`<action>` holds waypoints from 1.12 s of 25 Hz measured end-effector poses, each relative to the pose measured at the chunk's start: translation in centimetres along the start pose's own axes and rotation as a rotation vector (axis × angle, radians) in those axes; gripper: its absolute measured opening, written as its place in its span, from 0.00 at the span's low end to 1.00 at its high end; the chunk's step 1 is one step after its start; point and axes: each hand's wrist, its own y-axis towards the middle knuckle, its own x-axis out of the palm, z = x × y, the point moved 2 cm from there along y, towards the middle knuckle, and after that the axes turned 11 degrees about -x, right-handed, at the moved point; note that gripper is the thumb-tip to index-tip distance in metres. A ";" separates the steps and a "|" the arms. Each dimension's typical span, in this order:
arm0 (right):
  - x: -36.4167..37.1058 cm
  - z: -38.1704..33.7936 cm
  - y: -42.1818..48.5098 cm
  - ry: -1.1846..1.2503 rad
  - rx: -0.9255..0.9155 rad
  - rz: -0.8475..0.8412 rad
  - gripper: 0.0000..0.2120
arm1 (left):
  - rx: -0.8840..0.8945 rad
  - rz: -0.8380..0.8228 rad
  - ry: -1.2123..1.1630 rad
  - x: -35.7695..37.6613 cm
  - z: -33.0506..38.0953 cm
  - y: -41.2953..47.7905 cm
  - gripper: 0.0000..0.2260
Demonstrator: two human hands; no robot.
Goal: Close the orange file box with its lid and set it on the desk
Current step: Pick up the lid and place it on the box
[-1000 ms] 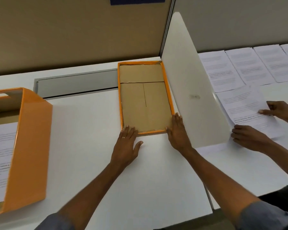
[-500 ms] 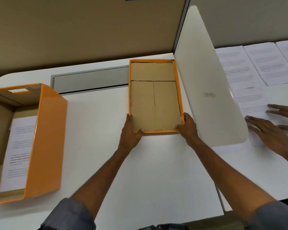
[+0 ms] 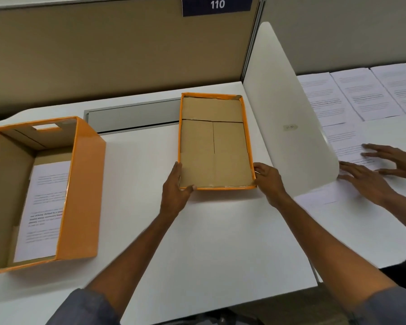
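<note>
The orange lid (image 3: 215, 141) lies upside down on the white desk (image 3: 209, 242), its brown cardboard inside facing up. My left hand (image 3: 175, 191) grips its near left corner, thumb over the rim. My right hand (image 3: 268, 181) grips the near right corner. The orange file box (image 3: 80, 191) stands open at the left, with printed paper sheets lying flat on its floor.
A white divider panel (image 3: 288, 127) stands right of the lid. Beyond it another person's hands (image 3: 370, 174) rest on printed sheets (image 3: 361, 92) laid across the neighbouring desk. A grey cable tray (image 3: 131, 118) runs along the back; a beige partition rises behind.
My hands went from lying flat at the lid's near edge to gripping its two near corners. The view shifted right, showing more of the open box. The other person's hands moved on the papers.
</note>
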 end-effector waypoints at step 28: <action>17.6 -24.2 -30.5 0.979 0.008 -0.111 0.23 | 1.369 0.520 0.825 -31.0 -1.1 -17.7 0.23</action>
